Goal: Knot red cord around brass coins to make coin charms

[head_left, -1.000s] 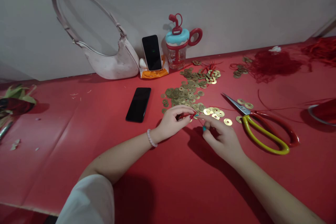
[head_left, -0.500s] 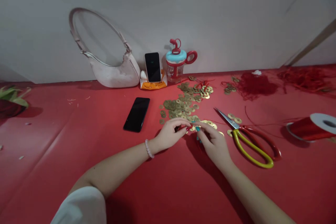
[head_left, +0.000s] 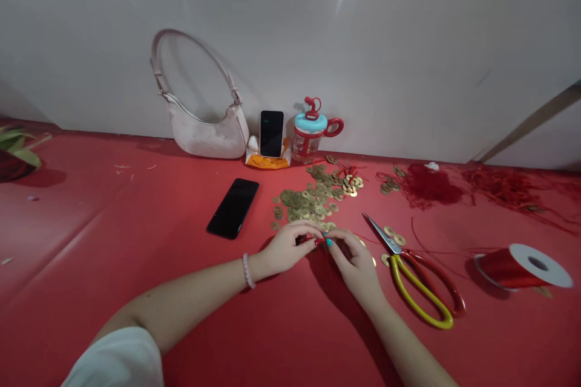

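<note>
I have one view only, from the head camera, looking forward and down across the red bench [head_left: 113, 242] toward the grey partition [head_left: 408, 60]. My hands [head_left: 327, 248] sit close, low and centre in frame.

A small handicraft workbench, this one, a makeshift craft workshop rather than a home table. The red-covered table [head_left: 113, 242] runs along a plain grey partition board [head_left: 408, 60]. Heaped brass coins [head_left: 313, 196] sit at the centre; right of the coins lie scissors [head_left: 422, 278], a spool of red ribbon [head_left: 521, 266] and tangles of red cord [head_left: 431, 184]. Behind the coins, personal things line the partition: a pink handbag [head_left: 204, 133], a propped phone [head_left: 271, 133], a drinking cup [head_left: 311, 139].
</note>
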A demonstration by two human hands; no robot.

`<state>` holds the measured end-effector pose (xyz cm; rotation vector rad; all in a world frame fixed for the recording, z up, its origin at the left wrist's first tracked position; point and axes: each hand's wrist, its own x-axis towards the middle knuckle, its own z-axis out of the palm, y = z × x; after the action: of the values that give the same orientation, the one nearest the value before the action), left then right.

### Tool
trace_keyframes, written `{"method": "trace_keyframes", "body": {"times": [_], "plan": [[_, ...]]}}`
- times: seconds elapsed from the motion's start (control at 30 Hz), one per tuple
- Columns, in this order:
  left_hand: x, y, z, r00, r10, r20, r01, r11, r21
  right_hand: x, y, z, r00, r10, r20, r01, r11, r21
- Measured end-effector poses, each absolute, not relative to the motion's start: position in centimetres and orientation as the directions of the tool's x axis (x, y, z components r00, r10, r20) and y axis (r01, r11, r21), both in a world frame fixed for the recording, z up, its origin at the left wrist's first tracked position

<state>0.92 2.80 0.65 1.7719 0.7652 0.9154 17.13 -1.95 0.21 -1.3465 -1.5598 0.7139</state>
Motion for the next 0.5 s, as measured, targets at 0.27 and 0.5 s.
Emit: {"method": "trace_keyframes", "body": {"times": [0.27, 0.5], "plan": [[1.07, 2.55, 1.07, 0.514, 0.849, 0.126, 0.153, -0.235, 0.960, 17.06, -2.05, 0.44, 0.039, 0.953, 0.302, 0.452, 0.253, -0.855], [0.89, 2.43, 0.69, 0.543, 0.833, 0.105, 0.180, -0.238, 0.954, 16.95, -2.23, 0.50, 0.037, 0.956, 0.292, 0.465, 0.242, -0.851]]}}
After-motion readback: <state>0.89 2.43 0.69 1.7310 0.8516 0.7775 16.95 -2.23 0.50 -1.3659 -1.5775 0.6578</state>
